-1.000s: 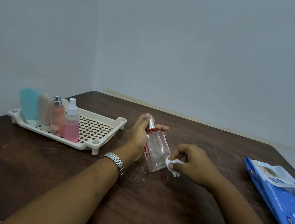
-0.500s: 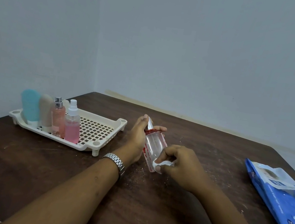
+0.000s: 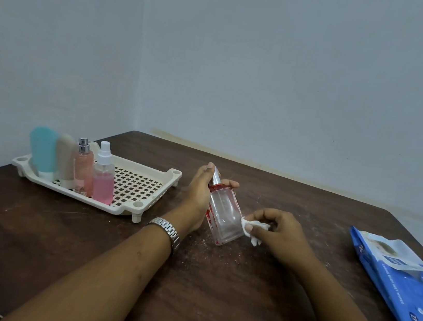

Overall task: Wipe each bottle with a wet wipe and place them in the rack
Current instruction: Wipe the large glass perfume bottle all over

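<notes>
My left hand [image 3: 198, 195] grips a clear glass bottle [image 3: 223, 215] with red print and a silver cap, held tilted just above the table. My right hand [image 3: 276, 230] pinches a crumpled white wet wipe [image 3: 251, 227] against the bottle's lower right side. The cream rack [image 3: 141, 186] sits at the left with several bottles standing at its left end: a teal bottle [image 3: 42, 150], a beige bottle [image 3: 65, 158], a peach spray bottle [image 3: 82, 169] and a pink spray bottle [image 3: 104, 180].
A blue pack of wet wipes [image 3: 404, 291] lies at the right edge of the dark wooden table [image 3: 213, 296], its flap peeled open. The wall runs close behind the table. A metal watch [image 3: 167, 231] is on my left wrist.
My right hand with the wipe moved left onto the bottle's lower front, then back out to its lower right side. The left hand kept holding the bottle, tilting it slightly.
</notes>
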The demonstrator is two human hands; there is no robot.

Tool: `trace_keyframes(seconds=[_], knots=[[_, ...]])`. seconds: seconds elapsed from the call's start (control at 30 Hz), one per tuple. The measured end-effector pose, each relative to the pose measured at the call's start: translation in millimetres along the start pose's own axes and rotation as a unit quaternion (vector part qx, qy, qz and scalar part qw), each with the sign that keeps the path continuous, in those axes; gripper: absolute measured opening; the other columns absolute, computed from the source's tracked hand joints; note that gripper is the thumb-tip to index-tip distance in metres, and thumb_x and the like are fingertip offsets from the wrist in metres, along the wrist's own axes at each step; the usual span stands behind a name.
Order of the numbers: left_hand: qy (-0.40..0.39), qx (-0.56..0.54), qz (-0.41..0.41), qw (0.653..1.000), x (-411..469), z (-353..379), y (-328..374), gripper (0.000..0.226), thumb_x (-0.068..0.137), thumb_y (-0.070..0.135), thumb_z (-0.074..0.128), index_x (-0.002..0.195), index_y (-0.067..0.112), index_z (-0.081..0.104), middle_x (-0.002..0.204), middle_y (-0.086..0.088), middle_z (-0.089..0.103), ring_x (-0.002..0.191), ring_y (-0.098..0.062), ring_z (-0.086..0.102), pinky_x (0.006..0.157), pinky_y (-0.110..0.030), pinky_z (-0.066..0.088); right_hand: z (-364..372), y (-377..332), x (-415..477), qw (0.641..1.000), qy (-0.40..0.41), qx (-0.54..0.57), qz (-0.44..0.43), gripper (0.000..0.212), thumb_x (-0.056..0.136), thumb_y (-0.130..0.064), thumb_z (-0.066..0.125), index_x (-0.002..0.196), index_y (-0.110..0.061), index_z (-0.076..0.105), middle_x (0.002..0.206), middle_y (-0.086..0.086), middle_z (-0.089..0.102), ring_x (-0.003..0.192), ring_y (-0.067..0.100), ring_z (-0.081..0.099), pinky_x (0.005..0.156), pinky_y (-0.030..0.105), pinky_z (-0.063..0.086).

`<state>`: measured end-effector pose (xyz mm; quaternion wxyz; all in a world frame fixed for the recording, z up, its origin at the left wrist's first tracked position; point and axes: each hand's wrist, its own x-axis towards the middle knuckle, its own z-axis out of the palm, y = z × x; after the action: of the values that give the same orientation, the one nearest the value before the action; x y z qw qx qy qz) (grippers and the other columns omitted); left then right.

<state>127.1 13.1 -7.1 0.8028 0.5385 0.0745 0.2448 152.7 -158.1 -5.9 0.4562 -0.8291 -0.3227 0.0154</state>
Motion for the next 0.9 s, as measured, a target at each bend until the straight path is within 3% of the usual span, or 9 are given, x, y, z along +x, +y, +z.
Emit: trace_keyframes(seconds=[0.1,0.27,0.43,0.6,0.8,0.9], knots=[[0.0,0.004,0.004,1.0,0,0,0,0.021,0.104,0.035,0.028,0.105,0.019,0.04,0.081,-0.015,0.069,0.071,-0.03,0.061,0.077,-0.04,0.05,7,6,2,0.999,0.048,0.013,-0.003,0.012,0.082,-0.013,0.069,0.084,-0.024,0.071,0.08,-0.007,0.069,0.07,0.006,0.063,0.06,0.019,0.046],[0.006,0.006,0.006,1.0,0,0,-1,0.021,0.104,0.036,0.027,0.103,0.02,0.04,0.078,-0.013,0.071,0.067,-0.029,0.061,0.072,-0.038,0.051,24,-10,2,0.991,0.089,-0.048,-0.09,0.017,0.081,-0.013,0.07,0.096,-0.019,0.073,0.085,-0.011,0.061,0.075,-0.002,0.054,0.06,0.004,0.04],[0.013,0.007,0.005,1.0,-3,2,1,0.021,0.104,0.037,0.027,0.101,0.021,0.04,0.081,-0.015,0.07,0.069,-0.03,0.061,0.076,-0.042,0.051,24,-25,-4,0.976,0.01,-0.147,-0.16,0.02,0.079,-0.019,0.072,0.098,-0.025,0.072,0.087,-0.015,0.056,0.077,-0.004,0.051,0.063,0.004,0.037],[0.018,0.018,0.007,1.0,-3,4,1,0.02,0.104,0.037,0.028,0.097,0.022,0.039,0.082,-0.017,0.069,0.072,-0.032,0.061,0.087,-0.054,0.048,5,-21,-1,0.979,-0.067,-0.14,-0.134,0.016,0.074,-0.018,0.077,0.087,-0.026,0.073,0.085,-0.018,0.057,0.079,-0.001,0.054,0.063,0.005,0.039],[0.013,0.012,0.01,1.0,-4,5,4,0.019,0.105,0.033,0.026,0.104,0.019,0.039,0.078,-0.014,0.068,0.067,-0.029,0.06,0.069,-0.035,0.051,10,-13,2,0.981,0.04,-0.12,-0.144,0.015,0.079,-0.016,0.072,0.092,-0.025,0.073,0.089,-0.014,0.062,0.082,-0.003,0.055,0.064,0.006,0.04],[0.016,0.003,0.008,1.0,-5,6,4,0.019,0.105,0.033,0.027,0.105,0.019,0.039,0.075,-0.012,0.068,0.064,-0.028,0.06,0.066,-0.033,0.051,18,-20,0,0.968,0.023,-0.146,-0.202,0.017,0.079,-0.014,0.071,0.095,-0.022,0.074,0.088,-0.015,0.059,0.079,-0.007,0.053,0.067,0.002,0.039]])
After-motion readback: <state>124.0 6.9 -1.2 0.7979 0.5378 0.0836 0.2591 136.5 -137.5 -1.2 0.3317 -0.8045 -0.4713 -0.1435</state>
